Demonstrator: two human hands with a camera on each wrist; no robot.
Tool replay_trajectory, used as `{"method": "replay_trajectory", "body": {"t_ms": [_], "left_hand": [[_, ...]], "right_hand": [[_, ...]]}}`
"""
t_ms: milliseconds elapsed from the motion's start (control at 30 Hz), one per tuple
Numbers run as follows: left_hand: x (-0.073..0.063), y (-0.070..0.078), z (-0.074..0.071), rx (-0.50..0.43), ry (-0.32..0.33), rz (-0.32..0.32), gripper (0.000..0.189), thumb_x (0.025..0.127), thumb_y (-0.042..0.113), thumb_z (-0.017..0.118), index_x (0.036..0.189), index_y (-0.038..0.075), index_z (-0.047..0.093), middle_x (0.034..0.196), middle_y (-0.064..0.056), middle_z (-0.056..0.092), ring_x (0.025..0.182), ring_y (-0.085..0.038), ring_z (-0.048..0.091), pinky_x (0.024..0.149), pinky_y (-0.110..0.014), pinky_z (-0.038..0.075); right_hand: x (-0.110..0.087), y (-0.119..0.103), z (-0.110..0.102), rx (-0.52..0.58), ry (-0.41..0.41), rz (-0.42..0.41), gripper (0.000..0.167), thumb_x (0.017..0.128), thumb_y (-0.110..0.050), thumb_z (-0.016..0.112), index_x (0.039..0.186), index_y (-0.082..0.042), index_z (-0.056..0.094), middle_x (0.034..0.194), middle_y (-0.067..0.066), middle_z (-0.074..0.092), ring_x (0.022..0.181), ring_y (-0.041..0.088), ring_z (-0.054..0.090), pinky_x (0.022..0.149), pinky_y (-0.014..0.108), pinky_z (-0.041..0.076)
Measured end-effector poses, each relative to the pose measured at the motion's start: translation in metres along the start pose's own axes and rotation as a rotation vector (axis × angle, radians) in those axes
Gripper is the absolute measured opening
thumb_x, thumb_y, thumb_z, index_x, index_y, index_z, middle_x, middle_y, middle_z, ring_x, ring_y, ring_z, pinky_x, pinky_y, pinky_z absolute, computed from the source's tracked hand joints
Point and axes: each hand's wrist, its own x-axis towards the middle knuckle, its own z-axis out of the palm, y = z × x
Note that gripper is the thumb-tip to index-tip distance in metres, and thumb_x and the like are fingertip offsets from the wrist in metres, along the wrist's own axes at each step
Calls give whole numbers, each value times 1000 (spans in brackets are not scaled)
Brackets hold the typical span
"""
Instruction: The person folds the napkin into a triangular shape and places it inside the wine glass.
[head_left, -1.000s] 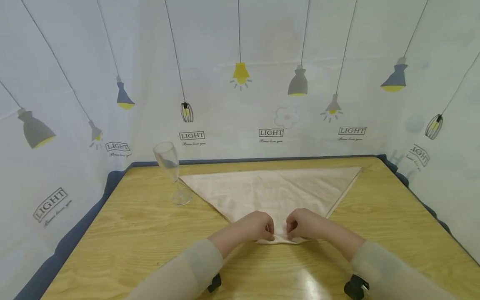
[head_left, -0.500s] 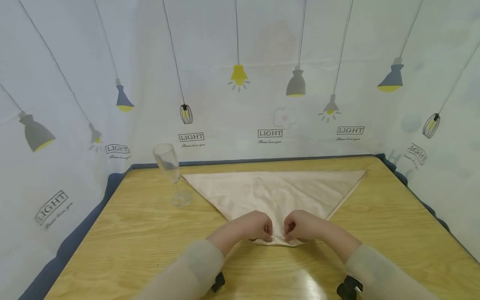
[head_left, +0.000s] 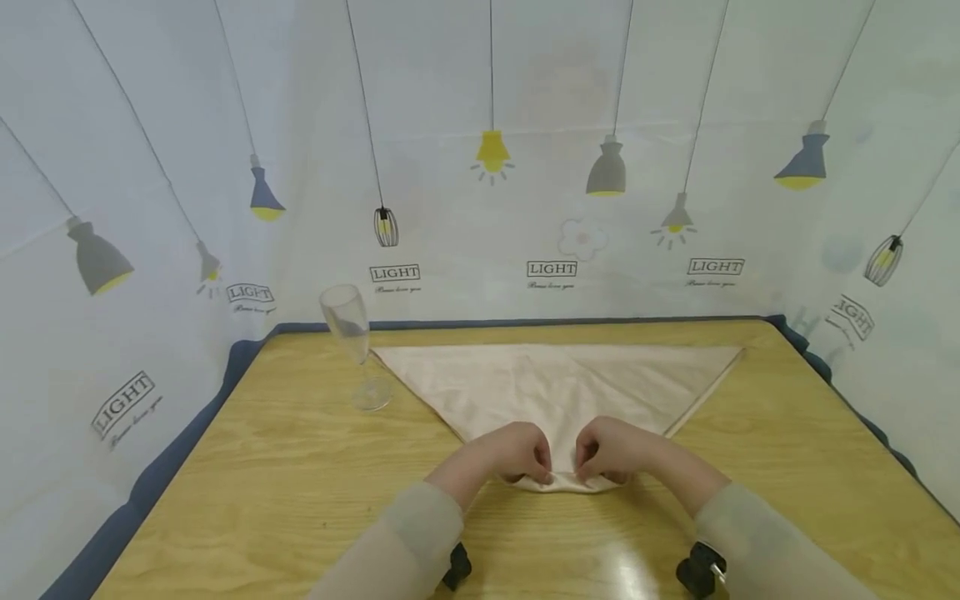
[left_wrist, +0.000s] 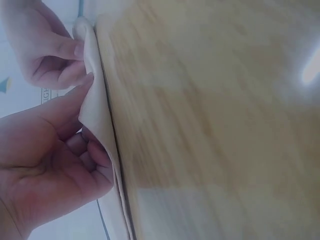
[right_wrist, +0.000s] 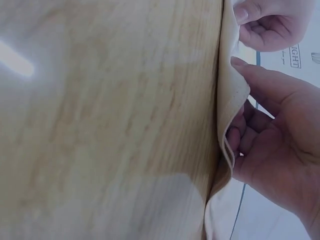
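Note:
A pale pink cloth napkin (head_left: pixel 480 383) lies on the table in a triangle, long edge at the back, its near part folded into a short straight edge. Side by side at that edge, my left hand (head_left: pixel 517 452) and right hand (head_left: pixel 611 450) each pinch the folded cloth between thumb and curled fingers. In the left wrist view, the left hand (left_wrist: pixel 60 160) has its thumb on the fold and fingers tucked behind it. The right wrist view shows the right hand (right_wrist: pixel 280 130) gripping the raised, wavy edge likewise. A narrow gap separates the hands.
A clear stemmed glass (head_left: pixel 348 329) stands upright by the napkin's left corner. The wooden table (head_left: pixel 285 467) is bordered at the back by a white curtain (head_left: pixel 450 225) printed with lamps. Dark wrist mounts hang below both sleeves.
Both hands keep their pinch on the napkin's near edge, with barely any movement. The whole head view shifts slightly as the camera turns.

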Motion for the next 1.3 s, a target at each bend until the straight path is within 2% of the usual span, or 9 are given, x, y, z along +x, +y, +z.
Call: {"method": "replay_trajectory", "body": {"t_ms": [267, 500, 633, 833, 1300], "left_hand": [[5, -1, -2, -7, 7, -8, 14, 87, 17, 76, 74, 14, 71, 63, 5, 61, 52, -7, 46, 57, -21, 45], [0, 5, 1, 4, 29, 5, 15, 85, 15, 77, 71, 13, 71, 51, 3, 51, 42, -6, 36, 46, -21, 38], [-4, 9, 3, 14, 56, -36, 17, 83, 14, 80, 69, 14, 69, 53, 4, 53, 42, -6, 37, 45, -21, 37], [-9, 10, 8, -41, 64, -108, 21, 81, 14, 81, 65, 12, 67, 55, 2, 57, 44, -8, 40, 45, -22, 39], [-7, 7, 3, -117, 66, -132, 21, 82, 11, 79, 65, 10, 67, 55, 3, 55, 43, -8, 39, 45, -21, 37]], "right_hand": [[2, 0, -3, -18, 3, -22, 11, 85, -1, 72, 77, -8, 69, 70, -3, 64, 57, 10, 52, 60, 28, 48], [-7, -11, 4, -54, 37, 33, 15, 82, -1, 75, 72, -9, 67, 64, -3, 60, 53, 9, 48, 55, 28, 45], [-10, -15, 9, -63, 50, 44, 16, 81, 0, 76, 71, -9, 66, 63, -3, 59, 52, 9, 47, 53, 27, 44], [-9, -13, 12, -92, 43, 40, 14, 79, -2, 77, 72, -9, 68, 66, -6, 61, 60, 9, 53, 60, 27, 47], [-3, -9, 2, -69, 9, -8, 12, 81, -1, 75, 74, -9, 69, 70, -6, 64, 65, 8, 57, 65, 27, 49]]}}
